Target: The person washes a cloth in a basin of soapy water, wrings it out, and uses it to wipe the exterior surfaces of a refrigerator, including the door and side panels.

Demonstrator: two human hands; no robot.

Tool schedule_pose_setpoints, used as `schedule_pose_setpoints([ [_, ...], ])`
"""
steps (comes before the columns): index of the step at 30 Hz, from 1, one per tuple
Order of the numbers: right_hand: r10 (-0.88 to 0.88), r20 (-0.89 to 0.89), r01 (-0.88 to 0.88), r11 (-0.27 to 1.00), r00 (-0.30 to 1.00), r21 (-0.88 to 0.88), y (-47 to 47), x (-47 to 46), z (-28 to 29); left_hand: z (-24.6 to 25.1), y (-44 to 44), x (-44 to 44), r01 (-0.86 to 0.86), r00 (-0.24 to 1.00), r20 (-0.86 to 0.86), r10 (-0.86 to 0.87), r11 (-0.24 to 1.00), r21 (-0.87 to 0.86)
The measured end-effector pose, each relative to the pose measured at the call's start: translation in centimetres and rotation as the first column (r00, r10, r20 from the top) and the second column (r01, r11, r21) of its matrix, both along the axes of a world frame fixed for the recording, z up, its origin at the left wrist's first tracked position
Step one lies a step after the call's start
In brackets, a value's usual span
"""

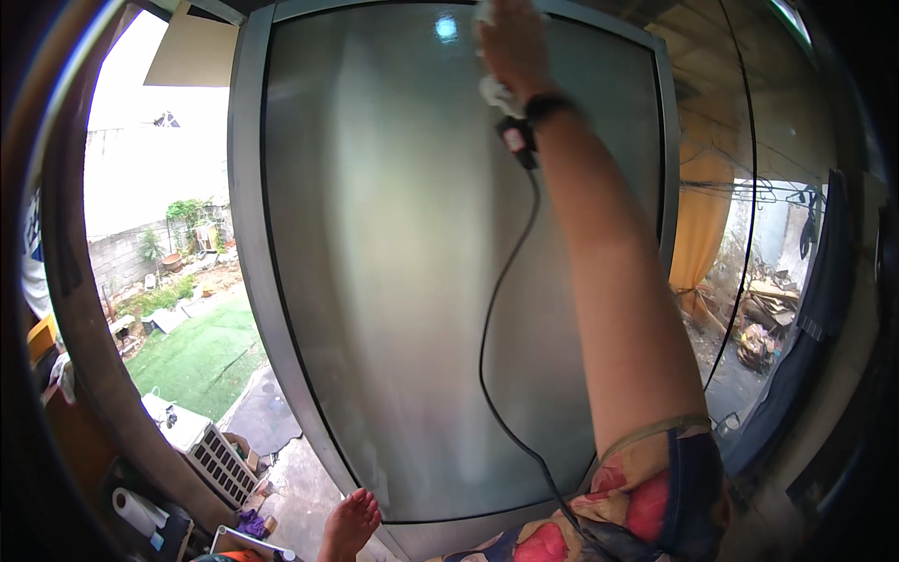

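Note:
My right hand (516, 46) is raised at the top of a frosted glass door panel (421, 281), slightly blurred. Bunched under its palm is a white cloth or paper wipe (500, 95), showing on both sides of the hand. A dark band (551, 107) circles the wrist, and a small black device (518, 142) beside it has a black cable (483, 351) hanging in front of the glass. Low at the left, my left hand (353, 518) lies at the edge of the grey metal door frame (291, 351), fingers bent; its grip is unclear.
Outside on the left are green turf (204, 351), a block wall (130, 256) and a white outdoor unit (204, 449). A paper roll (137, 511) lies lower left. On the right are a yellow curtain (702, 232), a hanging black cord (750, 211) and dark fabric (779, 393).

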State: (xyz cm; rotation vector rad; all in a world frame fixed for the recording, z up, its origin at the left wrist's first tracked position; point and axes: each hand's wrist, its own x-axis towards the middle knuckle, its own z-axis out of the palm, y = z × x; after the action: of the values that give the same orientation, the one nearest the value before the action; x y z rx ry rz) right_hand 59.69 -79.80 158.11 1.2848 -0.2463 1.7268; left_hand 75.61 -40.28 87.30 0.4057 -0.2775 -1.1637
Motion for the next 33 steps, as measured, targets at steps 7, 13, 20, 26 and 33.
schedule_pose_setpoints([
  [7,-0.283,0.232,0.213,0.934,0.931,0.286,-15.4,-14.3,-0.5,-0.2,-2.3,0.4,0.029,0.999,0.017,-0.028,0.997,-0.075],
  [13,-0.121,0.203,0.065,0.963,0.972,0.262,-17.5,-18.2,-2.3,0.7,-4.6,-1.2,-0.083,0.994,-0.067,0.091,0.990,0.112],
  [20,-0.154,0.420,-0.015,0.928,0.894,0.373,-12.5,-12.9,1.5,-1.9,-5.2,-2.8,-0.075,0.987,-0.145,0.069,0.996,-0.036],
  [26,0.032,0.344,-0.084,0.987,0.938,0.137,-5.1,-1.6,2.8,-2.6,-2.8,-3.3,-0.102,0.988,-0.125,0.087,0.988,-0.120],
  [33,0.245,-0.046,-0.249,0.943,0.968,-0.220,8.6,11.9,0.6,-0.3,3.2,-3.5,-0.338,0.901,-0.241,0.361,0.932,0.131],
])
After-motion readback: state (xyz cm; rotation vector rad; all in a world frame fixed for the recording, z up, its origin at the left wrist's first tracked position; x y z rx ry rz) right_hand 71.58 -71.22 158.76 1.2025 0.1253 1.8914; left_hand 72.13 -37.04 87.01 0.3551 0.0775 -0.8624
